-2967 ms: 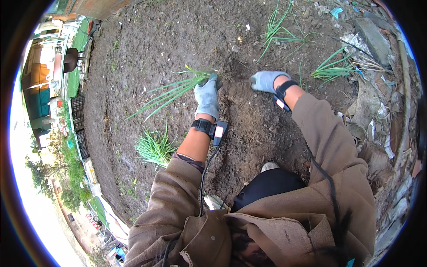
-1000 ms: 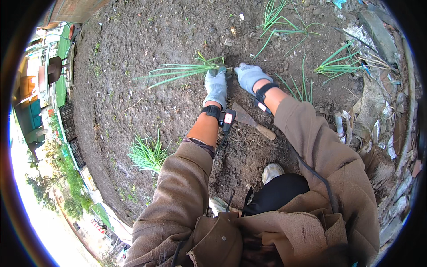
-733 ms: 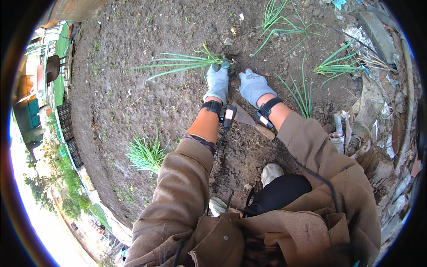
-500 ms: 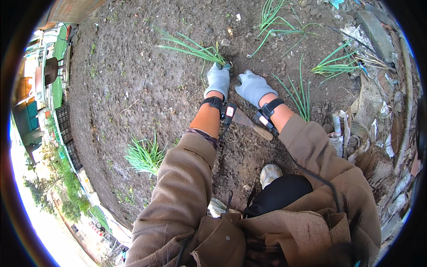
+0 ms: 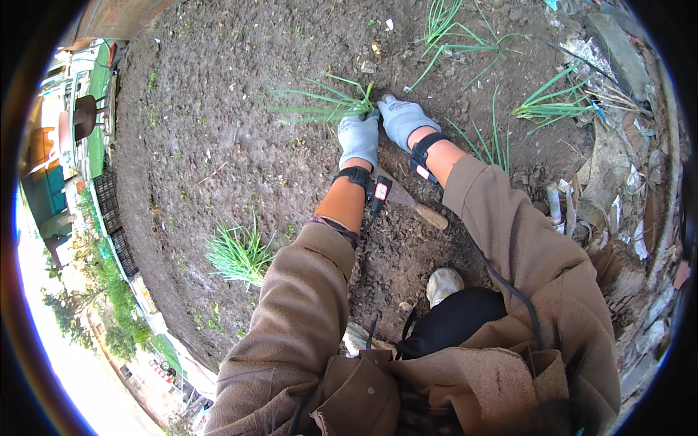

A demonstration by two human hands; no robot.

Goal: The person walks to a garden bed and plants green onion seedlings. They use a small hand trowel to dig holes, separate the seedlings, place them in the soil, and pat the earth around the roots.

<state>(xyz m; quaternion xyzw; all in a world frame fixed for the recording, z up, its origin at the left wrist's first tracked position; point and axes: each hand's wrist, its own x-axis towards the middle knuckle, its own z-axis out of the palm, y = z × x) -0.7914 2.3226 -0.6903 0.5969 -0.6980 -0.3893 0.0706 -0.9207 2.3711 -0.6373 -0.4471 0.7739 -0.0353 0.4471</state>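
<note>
My left hand (image 5: 358, 139), in a pale grey glove, is closed around the lower part of a green onion plant (image 5: 327, 107). Its long leaves fan out to the left above the soil; its root end is hidden by the fingers. Close beside it, my right hand (image 5: 405, 120), gloved alike, reaches to the soil at the plant's base. Its fingertips are down at the dirt with the thumb side toward the left hand, and no object shows in it. Below the hands a trowel (image 5: 432, 216) with a wooden handle lies on the soil, its metal blade partly behind my left wrist.
A bunch of green onions (image 5: 238, 254) lies at the left of my left forearm. More onion plants (image 5: 550, 102) stand or lean at the right and far side. Rubble and torn sacking (image 5: 607, 163) edge the plot on the right. My shoe (image 5: 443, 285) rests on the soil.
My right hand has moved left and slightly farther away, up to the plant's base. My left hand has turned and come slightly nearer, and the onion leaves have shifted with it.
</note>
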